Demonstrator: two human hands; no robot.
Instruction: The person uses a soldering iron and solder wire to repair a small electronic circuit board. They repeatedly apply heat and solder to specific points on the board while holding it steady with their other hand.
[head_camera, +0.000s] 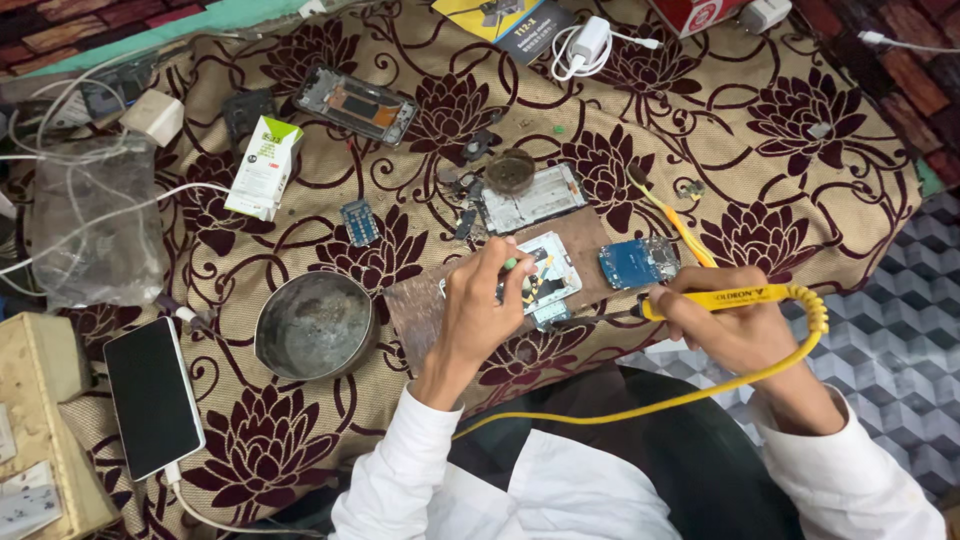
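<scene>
A floral beige-and-maroon cloth (780, 150) covers the surface; patterned grey floor (900, 330) lies right. Left hand (480, 300) pinches a small green-tipped tool (510, 263) over an opened phone (540, 275), which rests on a board near centre. Right hand (725, 320) is clamped on a yellow soldering iron (740, 297), its tip beside that phone. One metal bowl (315, 325), one dark-screened phone (152, 395) near left, two white chargers (590, 40) far.
</scene>
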